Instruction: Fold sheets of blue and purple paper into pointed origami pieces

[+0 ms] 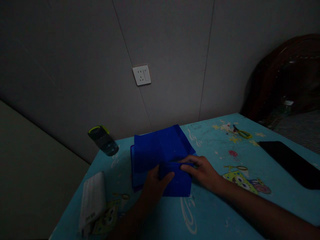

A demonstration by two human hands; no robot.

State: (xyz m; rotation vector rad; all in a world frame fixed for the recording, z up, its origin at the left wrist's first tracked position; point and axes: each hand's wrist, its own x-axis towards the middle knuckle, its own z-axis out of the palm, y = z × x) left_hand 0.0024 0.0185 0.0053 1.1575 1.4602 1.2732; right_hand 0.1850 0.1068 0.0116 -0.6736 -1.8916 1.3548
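Observation:
A deep blue folded sheet (160,143), card or plastic, lies on the table, and its near part is bent up into a flap. My left hand (156,181) grips the left side of this flap, with the thumb lying on its front face. At the flap's top right edge, my right hand (200,170) pinches it between thumb and fingers. Under the sheet's left side shows a lighter blue panel with a dark blue border (138,178). The fingers behind the flap are partly hidden.
A tinted water bottle (103,140) stands at the back left, and a white packet (93,198) lies at the front left. Yellow-handled scissors (242,133) and a dark flat pad (287,163) are on the right. A wall with a socket (142,75) rises behind the patterned tablecloth (212,213).

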